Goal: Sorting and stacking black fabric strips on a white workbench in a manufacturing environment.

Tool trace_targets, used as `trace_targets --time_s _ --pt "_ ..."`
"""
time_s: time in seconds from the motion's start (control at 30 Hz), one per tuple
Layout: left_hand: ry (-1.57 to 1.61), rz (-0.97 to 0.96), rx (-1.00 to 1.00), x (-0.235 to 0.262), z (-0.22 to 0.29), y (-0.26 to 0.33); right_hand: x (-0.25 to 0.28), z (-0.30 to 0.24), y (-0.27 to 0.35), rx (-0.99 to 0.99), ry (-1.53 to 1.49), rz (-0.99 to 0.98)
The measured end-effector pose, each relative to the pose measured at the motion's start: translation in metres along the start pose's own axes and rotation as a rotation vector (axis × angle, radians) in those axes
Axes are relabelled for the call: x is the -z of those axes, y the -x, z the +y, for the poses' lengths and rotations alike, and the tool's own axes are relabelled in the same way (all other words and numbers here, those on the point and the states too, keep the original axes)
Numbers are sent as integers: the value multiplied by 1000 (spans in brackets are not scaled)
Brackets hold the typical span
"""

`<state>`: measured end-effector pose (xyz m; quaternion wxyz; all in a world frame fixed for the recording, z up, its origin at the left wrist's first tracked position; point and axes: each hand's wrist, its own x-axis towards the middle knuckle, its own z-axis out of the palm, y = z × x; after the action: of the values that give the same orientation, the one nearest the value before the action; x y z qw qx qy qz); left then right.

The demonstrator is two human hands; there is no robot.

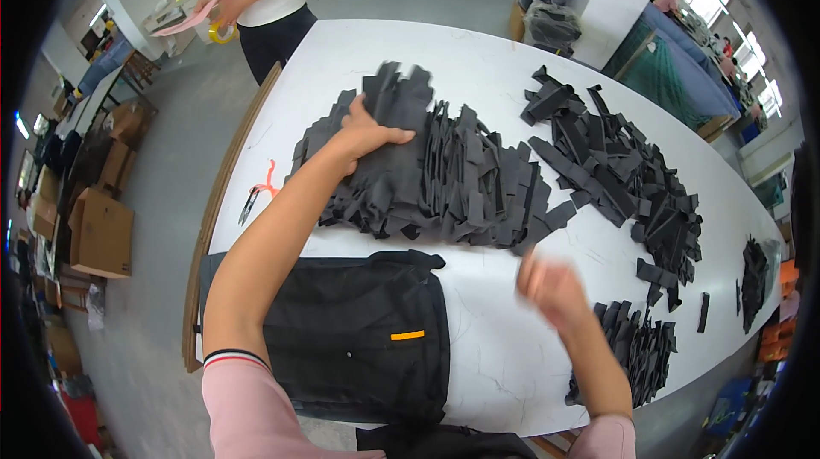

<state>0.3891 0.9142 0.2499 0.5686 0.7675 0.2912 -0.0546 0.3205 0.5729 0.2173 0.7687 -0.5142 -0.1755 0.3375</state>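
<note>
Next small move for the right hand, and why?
Probably bring the right hand to the pile to steady it: the pieces stack unevenly, and only the left hand rests there; the right is blurred, near its right end.

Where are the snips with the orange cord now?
Head view, left side: the snips lie on the white table, between its brown edge and the left forearm.
</note>
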Motion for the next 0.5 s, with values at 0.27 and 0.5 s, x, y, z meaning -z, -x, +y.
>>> trace_targets --time_s 0.27,0.5 --pt "-767 -11 -212 -40 -5 -8 8 90 174 -706 878 -26" --pt "-604 345 -501 2 -3 4 -18 99 194 -677 709 28"
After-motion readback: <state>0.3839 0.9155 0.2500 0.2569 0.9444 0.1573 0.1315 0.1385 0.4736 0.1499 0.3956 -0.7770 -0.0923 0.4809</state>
